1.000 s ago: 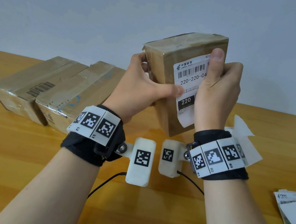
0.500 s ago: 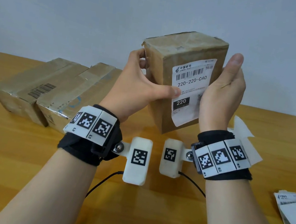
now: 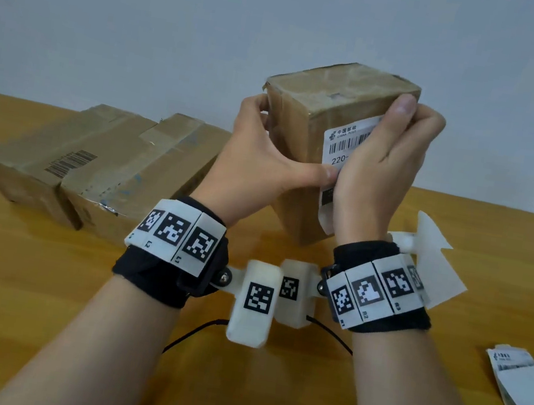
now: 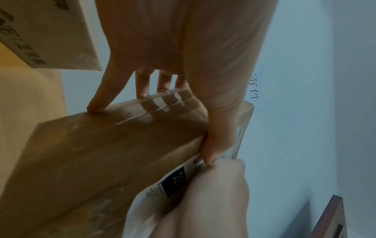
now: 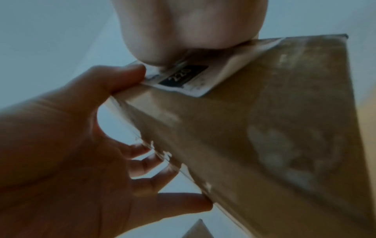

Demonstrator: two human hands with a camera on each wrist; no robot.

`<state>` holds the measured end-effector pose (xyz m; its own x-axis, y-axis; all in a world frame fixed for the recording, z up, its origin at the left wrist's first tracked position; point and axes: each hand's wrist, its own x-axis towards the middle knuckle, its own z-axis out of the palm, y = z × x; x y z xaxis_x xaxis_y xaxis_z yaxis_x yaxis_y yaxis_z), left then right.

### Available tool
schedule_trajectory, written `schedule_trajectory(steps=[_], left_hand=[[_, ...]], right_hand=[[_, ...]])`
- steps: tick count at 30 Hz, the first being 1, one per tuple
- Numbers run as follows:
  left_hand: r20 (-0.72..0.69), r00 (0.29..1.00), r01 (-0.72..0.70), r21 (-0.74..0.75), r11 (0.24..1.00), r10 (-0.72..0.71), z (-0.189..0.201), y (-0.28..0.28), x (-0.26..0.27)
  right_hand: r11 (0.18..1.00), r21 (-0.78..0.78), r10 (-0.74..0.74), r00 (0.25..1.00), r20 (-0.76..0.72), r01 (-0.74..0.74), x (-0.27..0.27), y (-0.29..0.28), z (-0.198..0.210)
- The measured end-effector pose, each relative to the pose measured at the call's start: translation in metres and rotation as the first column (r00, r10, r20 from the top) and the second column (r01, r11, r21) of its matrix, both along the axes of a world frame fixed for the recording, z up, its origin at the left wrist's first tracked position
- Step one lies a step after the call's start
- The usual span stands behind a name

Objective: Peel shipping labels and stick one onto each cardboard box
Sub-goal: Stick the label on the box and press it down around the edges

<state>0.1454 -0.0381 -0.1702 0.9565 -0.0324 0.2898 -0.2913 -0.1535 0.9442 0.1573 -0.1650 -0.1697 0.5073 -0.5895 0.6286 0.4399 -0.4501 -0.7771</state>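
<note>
I hold a brown taped cardboard box (image 3: 334, 87) upright above the table. My left hand (image 3: 266, 153) grips its left side, thumb on the front face at the label's edge and fingers behind. A white shipping label (image 3: 344, 141) with a barcode is on the front face. My right hand (image 3: 385, 164) covers most of it, palm against the label and fingers curled over the box's right edge. The left wrist view shows the left hand (image 4: 183, 48), the box (image 4: 101, 153) and the label (image 4: 175, 182). In the right wrist view the right palm (image 5: 193, 24) presses the label (image 5: 183, 77).
Two more cardboard boxes (image 3: 39, 161) (image 3: 146, 167) lie side by side at the left of the wooden table (image 3: 35, 306). White backing sheets (image 3: 434, 258) lie behind my right wrist. A folded strip of labels (image 3: 522, 386) sits near the right edge.
Half a second ago my right hand stood beside the box with the label uncovered. It has come back onto the label, fingers wrapped over the right edge. The left hand keeps its grip.
</note>
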Motion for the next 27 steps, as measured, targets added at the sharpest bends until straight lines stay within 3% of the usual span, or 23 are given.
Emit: schedule_trajectory(steps=[7,21,27], left_hand=[[0.062,0.998,-0.005,0.045,0.999,0.002,0.000,-0.003,-0.002],[0.133,0.989,0.050,0.100,0.994,-0.064,-0.006,-0.001,-0.001],[0.164,0.986,0.008,0.150,0.989,-0.033,-0.003,0.000,0.000]], right_hand=[[1.000,0.010,0.006,0.998,0.067,-0.007,-0.001,-0.008,0.000],[0.974,0.216,0.031,0.988,0.149,-0.064,0.001,-0.023,0.006],[0.962,0.272,-0.018,0.991,0.132,-0.019,0.004,-0.027,0.003]])
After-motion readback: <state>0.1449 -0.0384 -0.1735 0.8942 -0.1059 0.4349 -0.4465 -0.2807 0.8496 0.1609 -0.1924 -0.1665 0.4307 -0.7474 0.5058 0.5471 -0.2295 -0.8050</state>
